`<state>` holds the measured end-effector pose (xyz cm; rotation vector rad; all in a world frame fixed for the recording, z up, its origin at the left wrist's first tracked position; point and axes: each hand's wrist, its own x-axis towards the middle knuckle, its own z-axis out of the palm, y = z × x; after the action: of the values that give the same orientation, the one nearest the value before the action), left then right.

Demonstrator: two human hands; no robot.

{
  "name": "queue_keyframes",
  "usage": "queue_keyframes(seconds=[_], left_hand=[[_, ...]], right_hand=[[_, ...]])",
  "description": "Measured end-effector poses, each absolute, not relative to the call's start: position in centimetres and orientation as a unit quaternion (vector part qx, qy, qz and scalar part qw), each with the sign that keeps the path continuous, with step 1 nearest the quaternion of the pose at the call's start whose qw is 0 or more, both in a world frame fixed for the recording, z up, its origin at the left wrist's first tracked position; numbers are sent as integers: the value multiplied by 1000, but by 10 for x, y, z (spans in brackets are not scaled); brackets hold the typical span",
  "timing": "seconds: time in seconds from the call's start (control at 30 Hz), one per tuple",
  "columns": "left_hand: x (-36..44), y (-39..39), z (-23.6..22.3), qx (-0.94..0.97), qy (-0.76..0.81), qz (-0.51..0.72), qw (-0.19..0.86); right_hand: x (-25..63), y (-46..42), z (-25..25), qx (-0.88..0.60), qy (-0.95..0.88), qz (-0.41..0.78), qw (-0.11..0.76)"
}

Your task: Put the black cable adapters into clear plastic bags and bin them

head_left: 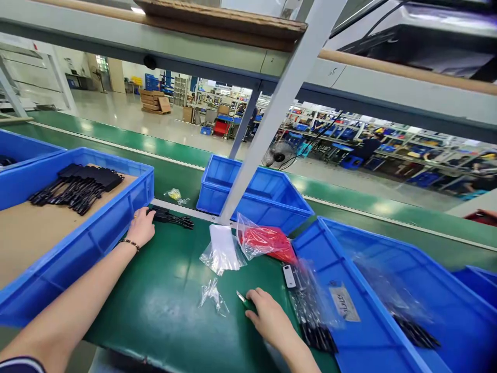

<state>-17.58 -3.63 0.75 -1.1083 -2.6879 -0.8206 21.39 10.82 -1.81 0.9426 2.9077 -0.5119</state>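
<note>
Left hand (142, 227) at the black parts (174, 219), right hand (267, 313) on the tool (241, 297)!

Here in the head view, the left hand is out at the far left of the green work surface (166, 305), just beside the wall of a blue bin (116, 238). Its fingers bend over the near end of those slim black parts, which lie on the surface pointing rightward; whether they're pinched or merely touched, I can't tell.

Over to the right hand, low and right of centre: fingers curled closed around the small tool, its pale pointed tip poking out toward the upper left.

Between the hands, a crumpled clear plastic scrap (213, 296); beyond it, flat white bags (224, 247), and next to those a clear bag with red contents (267, 241). Right of the right hand, more black pieces in clear plastic (310, 305) lie alongside another blue bin (380, 311). And inside the left-hand bin, a fanned heap of black adapters (91, 178) on brown board (50, 228).
</note>
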Motion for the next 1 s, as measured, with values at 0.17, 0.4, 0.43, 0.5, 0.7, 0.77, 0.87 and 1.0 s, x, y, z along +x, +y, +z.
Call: queue_keyframes(seconds=[0.17, 0.4, 0.43, 0.5, 0.7, 0.77, 0.87, 1.0], left_hand=[[-188, -29, -1, -404, -897, -163, 72], [-193, -33, -3, -420, -897, -101, 90], [-193, -33, -2, -425, -896, -97, 89], [-191, -34, 2, -442, -888, -91, 85], [-174, -47, 48, -526, -842, -104, 56], [-158, -54, 74, -538, -831, -130, 52], [-124, -59, 107, -506, -798, -328, 26], [-77, -50, 118, -449, -715, -516, -141]], right_hand=[[226, 108, -29, 307, 934, -184, 5], [228, 109, -28, 334, 905, -260, -46], [226, 108, -27, 336, 897, -283, -58], [222, 105, -23, 330, 878, -333, -91], [202, 102, -2, 312, 841, -391, -206], [190, 103, 7, 301, 832, -403, -235], [165, 99, 22, 266, 826, -420, -267], [128, 74, 30, 151, 844, -440, -267]])
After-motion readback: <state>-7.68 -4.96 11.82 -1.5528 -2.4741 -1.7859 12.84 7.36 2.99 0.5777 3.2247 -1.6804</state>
